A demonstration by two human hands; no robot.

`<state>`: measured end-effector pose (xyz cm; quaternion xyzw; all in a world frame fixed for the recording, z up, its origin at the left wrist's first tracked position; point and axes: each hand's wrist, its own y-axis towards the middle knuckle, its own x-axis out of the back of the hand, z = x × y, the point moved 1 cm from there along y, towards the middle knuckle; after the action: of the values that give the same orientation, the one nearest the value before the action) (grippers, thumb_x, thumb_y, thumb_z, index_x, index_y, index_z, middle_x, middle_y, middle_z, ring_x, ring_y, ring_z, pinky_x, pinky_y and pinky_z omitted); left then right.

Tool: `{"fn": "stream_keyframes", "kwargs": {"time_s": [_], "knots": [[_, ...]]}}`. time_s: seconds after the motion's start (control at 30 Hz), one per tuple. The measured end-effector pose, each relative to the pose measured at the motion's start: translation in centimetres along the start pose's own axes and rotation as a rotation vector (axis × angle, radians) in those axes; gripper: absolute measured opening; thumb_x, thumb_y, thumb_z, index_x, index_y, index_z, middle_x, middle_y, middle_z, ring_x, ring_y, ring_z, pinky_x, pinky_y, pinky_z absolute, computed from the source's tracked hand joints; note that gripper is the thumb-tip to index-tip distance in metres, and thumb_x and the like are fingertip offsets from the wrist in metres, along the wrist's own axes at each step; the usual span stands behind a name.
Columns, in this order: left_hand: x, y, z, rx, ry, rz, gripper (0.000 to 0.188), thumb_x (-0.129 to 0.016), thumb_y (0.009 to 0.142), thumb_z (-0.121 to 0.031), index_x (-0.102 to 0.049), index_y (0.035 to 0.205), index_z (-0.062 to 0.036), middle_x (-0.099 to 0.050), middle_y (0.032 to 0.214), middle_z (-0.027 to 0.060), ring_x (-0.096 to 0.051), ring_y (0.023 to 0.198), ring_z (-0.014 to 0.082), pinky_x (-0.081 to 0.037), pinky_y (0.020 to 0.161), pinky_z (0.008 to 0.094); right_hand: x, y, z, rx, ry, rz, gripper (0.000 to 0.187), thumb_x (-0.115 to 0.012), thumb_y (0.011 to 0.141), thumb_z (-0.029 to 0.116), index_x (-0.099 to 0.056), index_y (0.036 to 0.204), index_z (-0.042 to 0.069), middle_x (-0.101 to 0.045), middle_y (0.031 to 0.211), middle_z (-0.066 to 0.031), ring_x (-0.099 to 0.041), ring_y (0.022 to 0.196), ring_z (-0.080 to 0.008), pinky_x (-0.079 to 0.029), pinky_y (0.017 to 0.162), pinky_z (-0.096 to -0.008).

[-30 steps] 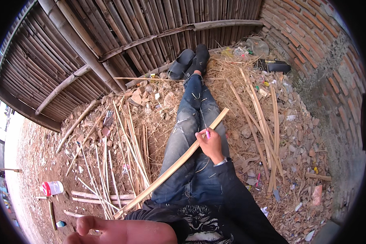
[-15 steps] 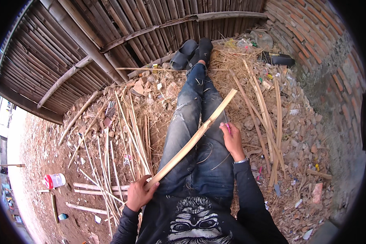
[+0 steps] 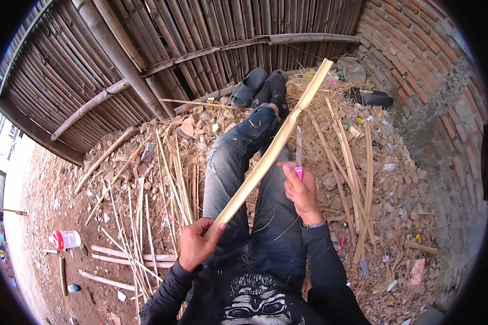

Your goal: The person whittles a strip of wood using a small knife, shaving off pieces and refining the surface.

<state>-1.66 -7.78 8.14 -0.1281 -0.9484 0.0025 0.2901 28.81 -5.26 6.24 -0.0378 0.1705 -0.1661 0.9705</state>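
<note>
A long split piece of bamboo (image 3: pixel 260 163) slants up and away to the right over my legs, its pale hollow side facing up and a node ridge past its middle. My left hand (image 3: pixel 197 242) is closed around its near end, thumb on top. In my right hand (image 3: pixel 302 196) is a knife (image 3: pixel 299 153) with a pink handle, gripped with the blade pointing away from me. The blade stands just right of the bamboo, below the node; whether they touch I cannot tell.
Thin bamboo strips (image 3: pixel 138 222) lie in a loose pile to the left, and longer strips (image 3: pixel 350 168) to the right. Bamboo poles (image 3: pixel 130 253) and a red-and-white tub (image 3: pixel 66 239) are farther left. A slatted bamboo wall (image 3: pixel 211 59) and brick wall (image 3: pixel 417 59) enclose the far side.
The bamboo has risen and moved away from me, its far end now higher and farther right. My right hand has turned, showing the knife blade more plainly. My left knee has bent up.
</note>
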Motion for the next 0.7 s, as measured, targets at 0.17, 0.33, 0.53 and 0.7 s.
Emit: {"fn": "stream_keyframes", "kwargs": {"time_s": [0.17,0.33,0.53,0.7], "knots": [[-0.2,1.3,1.8,-0.108,-0.043,-0.078,0.025,-0.08,0.096,-0.022,-0.073,0.089,0.0013,-0.068,0.066,0.0066,-0.062,0.058,0.01,-0.048,0.055,0.0293,-0.9,3.1,3.5,0.187,0.053,-0.093,0.043,-0.072,0.104,0.035,-0.069,0.119,-0.005,-0.042,0.06,0.0101,-0.035,0.046,0.0011,-0.023,0.042,-0.0217],[0.2,0.3,5.7,-0.097,-0.095,-0.048,0.027,-0.08,0.096,-0.02,-0.07,0.084,0.0012,-0.066,0.065,0.0043,-0.061,0.06,0.0092,-0.048,0.057,0.0277,-0.4,7.2,6.2,0.26,0.066,-0.174,0.037,-0.075,0.102,0.034,-0.072,0.112,-0.002,-0.044,0.06,0.0105,-0.036,0.046,0.001,-0.023,0.041,-0.0216],[1.2,0.4,7.4,-0.033,-0.1,0.081,0.03,-0.082,0.094,-0.025,-0.07,0.083,0.0009,-0.067,0.067,0.0038,-0.062,0.063,0.0096,-0.049,0.059,0.0284,0.1,9.3,7.6,0.37,-0.173,-0.122,0.026,-0.078,0.1,0.024,-0.072,0.087,0.003,-0.048,0.066,0.0117,-0.035,0.058,0.0007,-0.026,0.051,-0.0226],[-0.1,4.5,2.9,-0.29,-0.068,-0.005,0.044,-0.08,0.093,-0.026,-0.067,0.123,0.0033,-0.074,0.099,0.0161,-0.074,0.092,0.0244,-0.058,0.086,0.0367,-2.2,7.2,6.9,0.298,-0.178,-0.029,0.024,-0.079,0.098,0.018,-0.071,0.081,0.003,-0.048,0.067,0.0124,-0.036,0.062,0.0007,-0.027,0.054,-0.0242]]}}
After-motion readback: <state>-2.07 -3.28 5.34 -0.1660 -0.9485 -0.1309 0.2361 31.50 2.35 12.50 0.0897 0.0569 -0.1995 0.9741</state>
